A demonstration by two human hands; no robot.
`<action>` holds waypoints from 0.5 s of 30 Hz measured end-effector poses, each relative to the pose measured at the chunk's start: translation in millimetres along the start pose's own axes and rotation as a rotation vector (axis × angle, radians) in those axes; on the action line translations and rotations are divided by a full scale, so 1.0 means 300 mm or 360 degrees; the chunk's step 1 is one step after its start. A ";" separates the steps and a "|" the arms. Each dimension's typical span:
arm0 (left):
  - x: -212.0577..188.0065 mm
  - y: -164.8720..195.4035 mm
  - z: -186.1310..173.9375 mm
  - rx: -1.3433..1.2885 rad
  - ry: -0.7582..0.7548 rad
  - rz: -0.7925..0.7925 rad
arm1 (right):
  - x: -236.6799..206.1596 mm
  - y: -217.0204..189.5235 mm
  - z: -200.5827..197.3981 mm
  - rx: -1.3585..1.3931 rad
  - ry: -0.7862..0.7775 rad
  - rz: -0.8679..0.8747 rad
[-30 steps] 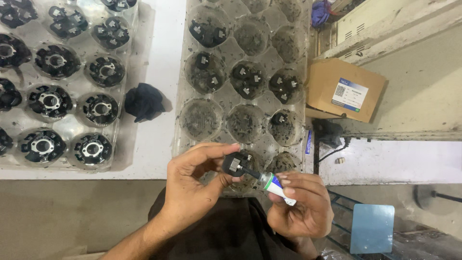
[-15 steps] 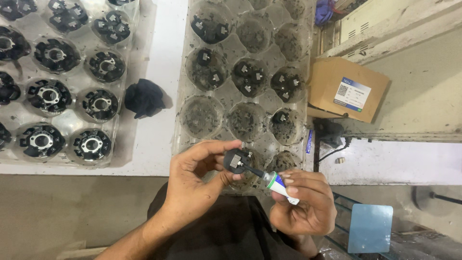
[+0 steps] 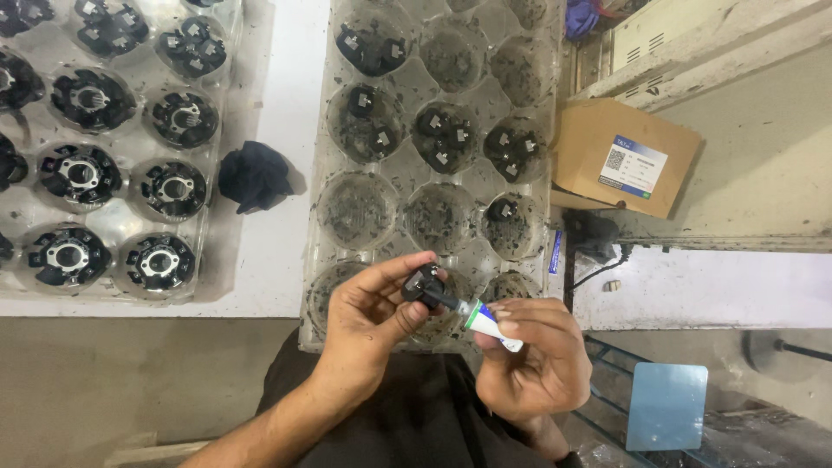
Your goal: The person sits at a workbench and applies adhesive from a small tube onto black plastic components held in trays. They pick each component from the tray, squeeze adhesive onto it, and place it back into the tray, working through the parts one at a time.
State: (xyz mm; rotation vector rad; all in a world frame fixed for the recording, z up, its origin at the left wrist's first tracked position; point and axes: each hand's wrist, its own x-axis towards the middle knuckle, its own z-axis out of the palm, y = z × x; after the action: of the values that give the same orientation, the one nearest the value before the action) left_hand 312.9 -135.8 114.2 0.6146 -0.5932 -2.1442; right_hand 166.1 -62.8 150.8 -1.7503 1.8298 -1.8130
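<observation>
In the head view, the left hand (image 3: 368,316) held a small black part (image 3: 422,284) between its thumb and its bent fingers (image 3: 400,267), which were closed narrowly around it. The part was above the near edge of the clear tray (image 3: 451,165), just in front of the person's body. The right hand (image 3: 533,364) gripped a small white tube (image 3: 496,327) with a green band, its fingers wrapped tightly on the tube body. The dark nozzle (image 3: 446,302) of the tube touched the black part, or was very near to it; I could not tell if anything came out.

Compared with half a second before, both hands were at almost the same place. The part stayed at the nozzle and only the view moved a little, so the work on this one piece seemed not finished.

Some cups of the clear tray held small black pieces with white marks, and other cups had only dark dust. On the left side of the counter (image 3: 286,87), a second tray (image 3: 104,156) carried larger black round pieces. A dark cloth (image 3: 254,176) lay between the trays. A cardboard box (image 3: 624,156) stood to the right.
</observation>
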 end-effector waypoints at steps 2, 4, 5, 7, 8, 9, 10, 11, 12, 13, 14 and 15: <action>-0.004 -0.016 -0.011 0.0019 -0.0051 0.0046 | -0.010 0.000 0.005 0.0062 0.0078 0.0013; -0.010 -0.024 -0.018 0.0043 -0.0103 0.0054 | -0.019 0.001 0.002 0.0107 0.0151 0.0046; -0.012 -0.025 -0.021 0.0057 -0.0129 0.0047 | -0.019 0.004 -0.005 0.0126 0.0183 0.0068; -0.013 -0.024 -0.024 0.0058 -0.0181 0.0009 | -0.019 0.015 -0.007 0.0168 0.0239 0.0066; -0.011 -0.024 -0.024 0.0044 -0.0207 -0.0021 | -0.018 0.021 -0.005 0.0193 0.0262 0.0042; -0.009 -0.025 -0.023 0.0030 -0.0235 -0.0054 | -0.018 0.024 -0.006 0.0191 0.0255 0.0019; -0.009 -0.027 -0.020 0.0038 -0.0241 -0.0056 | -0.017 0.027 -0.005 0.0189 0.0248 -0.0004; -0.008 -0.030 -0.017 0.0047 -0.0249 -0.0059 | -0.016 0.031 -0.005 0.0161 0.0212 -0.0028; -0.010 -0.033 -0.014 0.0055 -0.0257 -0.0064 | -0.015 0.033 -0.003 0.0132 0.0176 -0.0050; -0.012 -0.036 -0.012 0.0057 -0.0266 -0.0058 | -0.015 0.035 -0.001 0.0098 0.0167 -0.0044; -0.013 -0.037 -0.011 0.0061 -0.0275 -0.0049 | -0.014 0.037 0.003 0.0067 0.0158 -0.0040; -0.015 -0.038 -0.010 0.0064 -0.0281 -0.0039 | -0.013 0.037 0.006 0.0036 0.0148 -0.0035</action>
State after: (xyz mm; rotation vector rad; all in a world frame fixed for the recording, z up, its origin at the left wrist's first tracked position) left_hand 310.7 -126.2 106.1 0.4588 -0.7294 -2.2293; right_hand 161.5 -64.7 139.8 -1.7134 1.8209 -1.9470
